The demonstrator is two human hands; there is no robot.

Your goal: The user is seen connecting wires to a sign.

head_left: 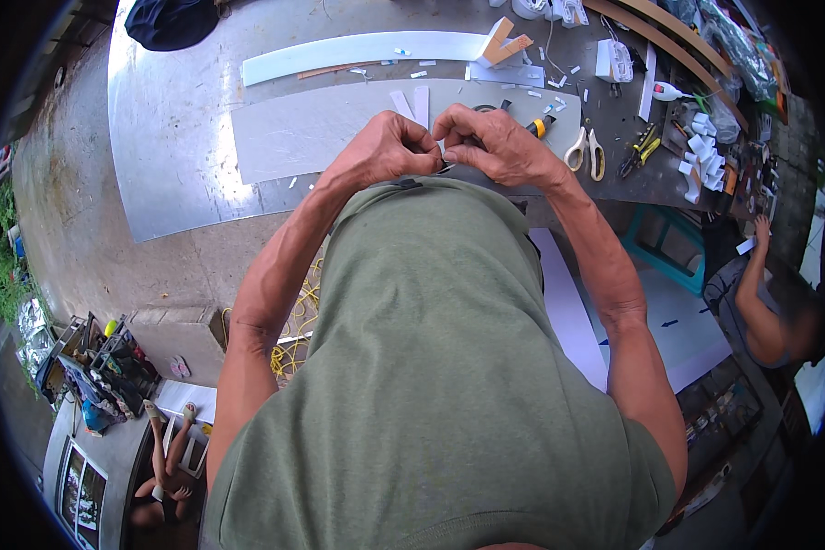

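Note:
My left hand (394, 148) and my right hand (498, 144) meet close in front of my body, at the near edge of the table. The fingers of both are pinched together around something small and dark, mostly hidden by the fingertips. Under and beyond them lies a flat grey sheet (312, 128), with two white strips (421, 104) just past my left hand. To the right of my right hand are a yellow and black tool (541, 126) and scissors with cream handles (586, 153).
A long white curved strip (367, 52) runs across the metal table (170, 137), near wooden blocks (502, 44). Pliers (640, 151) and white plastic pieces (702, 151) lie at right. A teal stool (662, 246) and another person (756, 298) are at right; someone sits lower left.

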